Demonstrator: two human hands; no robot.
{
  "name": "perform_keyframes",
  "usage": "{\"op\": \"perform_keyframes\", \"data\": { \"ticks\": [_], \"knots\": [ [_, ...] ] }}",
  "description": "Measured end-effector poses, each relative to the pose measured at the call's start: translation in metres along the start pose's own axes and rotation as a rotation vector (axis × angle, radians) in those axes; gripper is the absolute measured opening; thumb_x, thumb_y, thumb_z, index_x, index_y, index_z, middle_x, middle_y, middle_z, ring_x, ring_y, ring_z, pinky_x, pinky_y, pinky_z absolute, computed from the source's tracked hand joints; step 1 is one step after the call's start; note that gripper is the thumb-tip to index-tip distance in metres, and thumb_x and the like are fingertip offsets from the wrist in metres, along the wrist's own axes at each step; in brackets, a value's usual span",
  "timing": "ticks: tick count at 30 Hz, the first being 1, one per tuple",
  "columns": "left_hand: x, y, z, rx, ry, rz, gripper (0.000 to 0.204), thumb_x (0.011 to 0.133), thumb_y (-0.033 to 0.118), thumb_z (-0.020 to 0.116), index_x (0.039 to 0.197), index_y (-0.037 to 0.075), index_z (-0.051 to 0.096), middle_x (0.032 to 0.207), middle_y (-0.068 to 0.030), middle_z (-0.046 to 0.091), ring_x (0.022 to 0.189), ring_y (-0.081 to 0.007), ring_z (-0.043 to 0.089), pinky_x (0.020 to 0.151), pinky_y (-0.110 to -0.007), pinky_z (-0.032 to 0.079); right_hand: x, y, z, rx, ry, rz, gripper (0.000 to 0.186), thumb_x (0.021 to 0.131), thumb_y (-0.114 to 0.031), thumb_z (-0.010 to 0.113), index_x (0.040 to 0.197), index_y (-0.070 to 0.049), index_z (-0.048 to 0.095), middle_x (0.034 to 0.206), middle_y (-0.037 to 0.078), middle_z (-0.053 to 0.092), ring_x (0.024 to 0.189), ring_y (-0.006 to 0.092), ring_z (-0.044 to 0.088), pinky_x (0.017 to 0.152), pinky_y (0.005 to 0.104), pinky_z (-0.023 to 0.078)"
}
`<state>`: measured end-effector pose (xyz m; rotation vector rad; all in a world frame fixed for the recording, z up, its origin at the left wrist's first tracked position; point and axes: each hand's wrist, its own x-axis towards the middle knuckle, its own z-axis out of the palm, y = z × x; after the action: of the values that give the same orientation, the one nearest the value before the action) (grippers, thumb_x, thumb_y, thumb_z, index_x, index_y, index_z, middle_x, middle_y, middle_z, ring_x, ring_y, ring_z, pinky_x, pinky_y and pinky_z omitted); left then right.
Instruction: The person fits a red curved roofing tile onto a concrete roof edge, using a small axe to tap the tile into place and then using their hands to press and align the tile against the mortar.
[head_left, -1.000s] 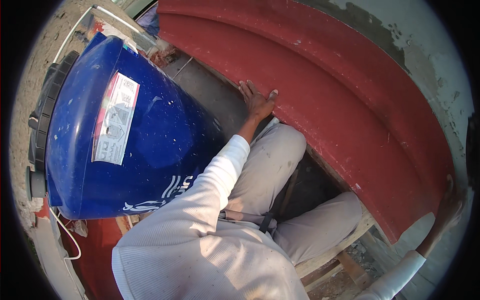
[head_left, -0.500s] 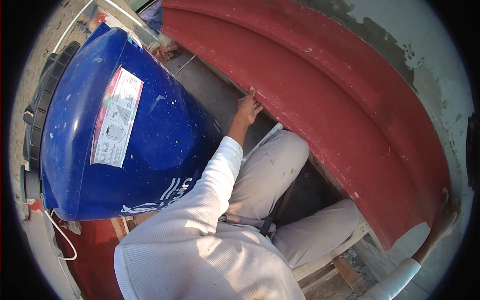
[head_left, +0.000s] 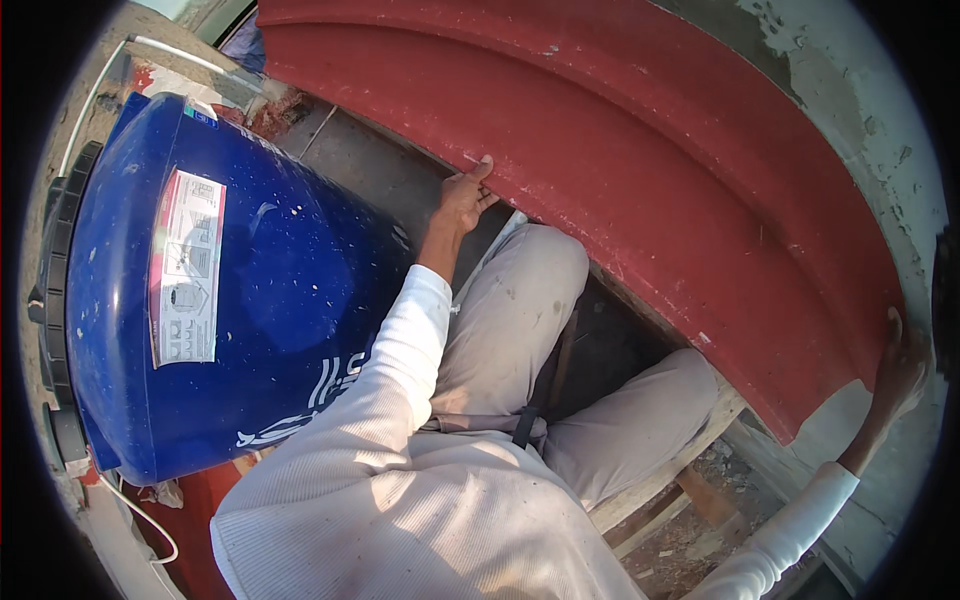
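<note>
A long red roofing sheet (head_left: 600, 180) with raised ridges lies across the upper part of the view, slanting from upper left down to the right. My left hand (head_left: 466, 198) grips its near edge, thumb on top and fingers curled beneath. At the sheet's right end my right hand (head_left: 903, 362) is in shadow, closed around the short edge with the thumb up. Part of the right fingers cannot be seen clearly. My bent knees (head_left: 540, 270) are close under the sheet's near edge.
A big blue plastic tank (head_left: 270, 270) with a black ribbed lid (head_left: 62, 270) lies tilted at my left. White piping (head_left: 190, 55) runs behind it. A rough grey plastered wall (head_left: 860, 130) borders the sheet on the right. Wooden boards (head_left: 655, 525) and rubble are at lower right.
The whole view has turned slightly, so the tank sits lower and farther left. Both hands keep their places on the red sheet, whose right end appears a little higher.
</note>
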<state>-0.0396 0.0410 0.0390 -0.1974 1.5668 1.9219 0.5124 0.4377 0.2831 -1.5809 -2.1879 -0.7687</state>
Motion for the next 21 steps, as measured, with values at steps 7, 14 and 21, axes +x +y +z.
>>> {"op": "perform_keyframes", "data": {
  "ticks": [7, 14, 21],
  "knots": [
    [0.009, 0.005, 0.018, 0.1, 0.089, -0.044, 0.034, 0.092, 0.024, 0.081, 0.113, 0.004, 0.064, 0.101, -0.006, 0.07, 0.086, -0.0156, 0.071, 0.075, -0.028, 0.064, -0.002, -0.01, -0.016, 0.038, 0.112, 0.011, 0.054, 0.086, -0.068, 0.067, 0.105, -0.018, 0.078, 0.107, 0.005, 0.072, 0.101, 0.0337, 0.069, 0.082, 0.0471, 0.053],
    [0.033, 0.015, -0.008, 0.277, 0.019, -0.054, 0.038, 0.087, 0.032, 0.085, 0.113, 0.011, 0.067, 0.101, -0.0031, 0.07, 0.086, -0.0139, 0.068, 0.077, -0.026, 0.058, -0.018, -0.031, -0.035, 0.309, 0.2, 0.044, 0.045, 0.079, -0.036, 0.085, 0.074, 0.005, 0.069, 0.089, 0.023, 0.07, 0.087, 0.0358, 0.07, 0.073, 0.0455, 0.053],
    [0.032, 0.008, -0.005, 0.212, -0.122, -0.063, 0.042, 0.088, 0.033, 0.084, 0.115, 0.007, 0.066, 0.104, -0.0029, 0.069, 0.094, -0.0134, 0.067, 0.087, -0.027, 0.058, -0.028, -0.02, -0.04, 0.239, 0.134, 0.029, 0.047, 0.081, -0.035, 0.084, 0.07, 0.008, 0.069, 0.089, 0.025, 0.071, 0.09, 0.035, 0.071, 0.076, 0.0452, 0.056]
  ]
}}
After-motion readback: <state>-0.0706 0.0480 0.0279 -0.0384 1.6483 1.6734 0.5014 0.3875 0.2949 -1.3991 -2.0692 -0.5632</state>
